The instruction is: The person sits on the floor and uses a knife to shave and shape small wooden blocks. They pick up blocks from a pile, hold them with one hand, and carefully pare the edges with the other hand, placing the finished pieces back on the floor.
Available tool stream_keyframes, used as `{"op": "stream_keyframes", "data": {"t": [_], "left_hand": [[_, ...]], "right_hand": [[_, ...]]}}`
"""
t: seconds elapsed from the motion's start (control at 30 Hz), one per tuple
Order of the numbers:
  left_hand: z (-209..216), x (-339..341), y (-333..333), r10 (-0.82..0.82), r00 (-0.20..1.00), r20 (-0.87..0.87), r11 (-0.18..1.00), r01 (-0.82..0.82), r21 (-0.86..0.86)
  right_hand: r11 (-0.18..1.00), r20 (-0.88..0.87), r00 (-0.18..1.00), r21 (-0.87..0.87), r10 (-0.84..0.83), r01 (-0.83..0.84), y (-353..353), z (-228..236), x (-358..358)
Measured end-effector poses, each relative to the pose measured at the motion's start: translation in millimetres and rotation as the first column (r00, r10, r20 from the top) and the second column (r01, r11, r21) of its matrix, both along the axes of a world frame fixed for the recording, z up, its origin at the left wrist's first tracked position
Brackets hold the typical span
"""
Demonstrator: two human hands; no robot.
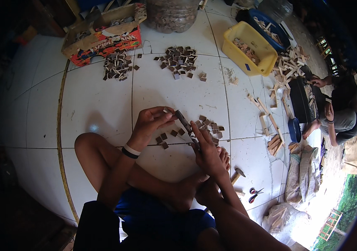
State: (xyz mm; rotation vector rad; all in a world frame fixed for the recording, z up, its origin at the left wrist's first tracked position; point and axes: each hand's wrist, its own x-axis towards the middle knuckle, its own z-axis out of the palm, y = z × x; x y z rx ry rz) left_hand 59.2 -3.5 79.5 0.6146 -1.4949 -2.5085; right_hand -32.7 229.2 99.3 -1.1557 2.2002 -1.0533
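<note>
My left hand [149, 123] is closed, pinching a small pale-edged wooden square [167, 111] between thumb and fingertips. My right hand [207, 152] is wrapped round a long dark metal hand tool [182, 120]; its exact kind is not clear. The far end of the tool comes close to the wooden square, and I cannot tell whether they touch. Under and beside my right hand lies a loose group of small brown wooden squares [215, 126]. Several more brown squares [165, 145] are scattered on the tiles below my left hand.
Two heaps of brown squares [119, 65] [179, 60] lie farther off, near a red cardboard box [105, 44] and a yellow tub [245, 54]. A hammer [237, 174] and scissors [253, 195] are right of my foot. Wooden strips [275, 144] and a seated co-worker [341, 115] are at right.
</note>
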Motion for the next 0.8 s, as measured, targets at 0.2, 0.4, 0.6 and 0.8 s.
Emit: {"op": "stream_keyframes", "data": {"t": [0.2, 0.4, 0.6, 0.8], "left_hand": [[1.0, 0.0, 2.5, 0.017, 1.000, -0.009, 1.000, -0.017, 0.009], [2.7, 1.0, 2.3, 0.030, 0.999, -0.017, 0.999, -0.030, -0.016], [2.4, 2.5, -0.4, 0.037, 0.999, -0.016, 0.999, -0.037, -0.039], [1.2, 2.9, -1.7, 0.031, 1.000, -0.002, 0.998, -0.031, -0.053]], "right_hand": [[1.000, -0.043, 0.999, -0.029, 0.004, -0.006, -0.4, 0.2, -0.1], [0.999, -0.078, 0.997, -0.041, -0.003, 0.000, -0.6, -0.3, 0.2], [1.000, -0.061, 0.998, 0.020, -0.013, 0.015, -0.1, -0.2, 1.3], [0.999, -0.064, 0.998, 0.037, -0.004, 0.006, 2.2, -4.4, 2.1]]}}
